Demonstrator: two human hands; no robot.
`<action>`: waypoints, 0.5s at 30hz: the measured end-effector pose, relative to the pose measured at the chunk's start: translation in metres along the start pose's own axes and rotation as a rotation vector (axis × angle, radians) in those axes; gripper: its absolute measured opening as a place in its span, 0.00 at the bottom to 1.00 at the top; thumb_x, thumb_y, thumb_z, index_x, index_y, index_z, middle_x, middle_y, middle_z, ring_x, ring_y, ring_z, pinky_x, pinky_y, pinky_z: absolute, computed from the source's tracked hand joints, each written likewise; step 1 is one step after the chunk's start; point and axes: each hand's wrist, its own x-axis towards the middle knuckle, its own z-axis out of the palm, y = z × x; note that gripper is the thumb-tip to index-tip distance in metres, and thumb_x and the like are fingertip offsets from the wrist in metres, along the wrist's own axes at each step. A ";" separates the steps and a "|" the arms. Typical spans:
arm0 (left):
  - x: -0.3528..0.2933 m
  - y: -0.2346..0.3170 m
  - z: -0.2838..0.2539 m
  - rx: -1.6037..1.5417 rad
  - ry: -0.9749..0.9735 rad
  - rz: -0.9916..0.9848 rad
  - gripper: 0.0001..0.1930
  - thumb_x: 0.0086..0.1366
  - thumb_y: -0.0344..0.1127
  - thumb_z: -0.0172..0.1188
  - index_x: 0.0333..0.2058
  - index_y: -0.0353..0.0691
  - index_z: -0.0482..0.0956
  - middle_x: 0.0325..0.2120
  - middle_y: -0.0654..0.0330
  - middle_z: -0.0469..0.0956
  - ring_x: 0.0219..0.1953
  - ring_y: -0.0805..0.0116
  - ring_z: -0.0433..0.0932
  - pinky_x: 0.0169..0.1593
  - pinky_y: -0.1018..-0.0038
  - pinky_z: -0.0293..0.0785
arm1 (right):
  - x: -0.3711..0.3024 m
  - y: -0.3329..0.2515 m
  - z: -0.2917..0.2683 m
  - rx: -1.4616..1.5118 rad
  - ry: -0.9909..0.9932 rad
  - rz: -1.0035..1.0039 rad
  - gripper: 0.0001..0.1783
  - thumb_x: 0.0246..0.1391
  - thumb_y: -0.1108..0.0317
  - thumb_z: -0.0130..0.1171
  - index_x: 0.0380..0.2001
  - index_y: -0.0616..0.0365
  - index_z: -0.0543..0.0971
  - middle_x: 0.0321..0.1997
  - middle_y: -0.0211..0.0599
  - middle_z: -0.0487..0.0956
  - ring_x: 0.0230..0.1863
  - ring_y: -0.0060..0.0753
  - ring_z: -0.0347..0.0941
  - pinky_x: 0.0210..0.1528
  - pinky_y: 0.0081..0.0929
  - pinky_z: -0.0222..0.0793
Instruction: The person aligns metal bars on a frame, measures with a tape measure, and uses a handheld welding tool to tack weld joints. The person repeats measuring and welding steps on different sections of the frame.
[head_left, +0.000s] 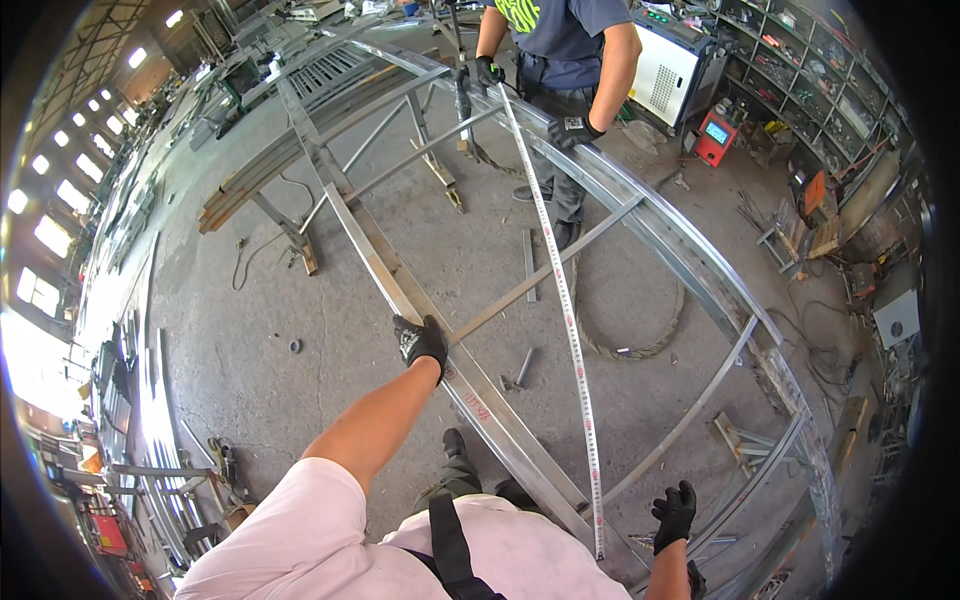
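Observation:
A large steel frame [500, 412] of long rails and thin cross bars stretches before me. My left hand [420, 342], in a black glove, closes round its near rail, beside a cross bar joint. My right hand [674, 515], gloved too, is raised at the lower right with its fingers apart and holds nothing. A white measuring tape [567, 300] runs across the frame, its near end beside the rail close to my body. At its far end is one gloved hand [489, 72] of a co-worker; their other hand [573, 132] rests on the far rail.
The co-worker [560, 40] stands behind the far rail. Brown steel beams [250, 180] lie on supports at left. A hose [640, 352] curls on the floor under the frame. A red machine [715, 138], a white cabinet [670, 75] and parts shelves [810, 70] stand at far right.

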 end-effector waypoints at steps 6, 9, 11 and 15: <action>0.039 -0.037 0.023 0.040 0.014 0.119 0.43 0.71 0.53 0.60 0.73 0.27 0.58 0.71 0.36 0.64 0.73 0.40 0.65 0.75 0.59 0.62 | 0.011 -0.015 0.014 0.026 -0.026 -0.040 0.32 0.65 0.69 0.60 0.70 0.54 0.68 0.58 0.39 0.77 0.34 0.32 0.80 0.32 0.30 0.77; 0.053 -0.049 0.027 -0.138 -0.004 0.128 0.35 0.71 0.51 0.61 0.65 0.30 0.67 0.59 0.37 0.77 0.60 0.40 0.78 0.63 0.54 0.75 | 0.034 -0.033 0.047 0.043 -0.083 -0.088 0.30 0.67 0.65 0.63 0.69 0.57 0.70 0.50 0.34 0.81 0.34 0.27 0.79 0.31 0.27 0.76; 0.055 -0.050 0.026 -0.147 0.000 0.105 0.33 0.71 0.49 0.62 0.65 0.33 0.67 0.57 0.40 0.79 0.56 0.42 0.81 0.59 0.54 0.77 | 0.055 -0.049 0.080 0.015 -0.128 -0.150 0.26 0.67 0.63 0.60 0.66 0.55 0.73 0.44 0.28 0.80 0.36 0.22 0.75 0.34 0.24 0.72; 0.053 -0.039 0.018 -0.042 -0.030 0.126 0.30 0.71 0.48 0.59 0.64 0.36 0.66 0.54 0.42 0.81 0.53 0.44 0.83 0.57 0.53 0.79 | 0.084 -0.099 0.116 0.176 -0.007 -0.120 0.16 0.69 0.62 0.55 0.56 0.54 0.78 0.42 0.28 0.80 0.37 0.27 0.74 0.39 0.27 0.73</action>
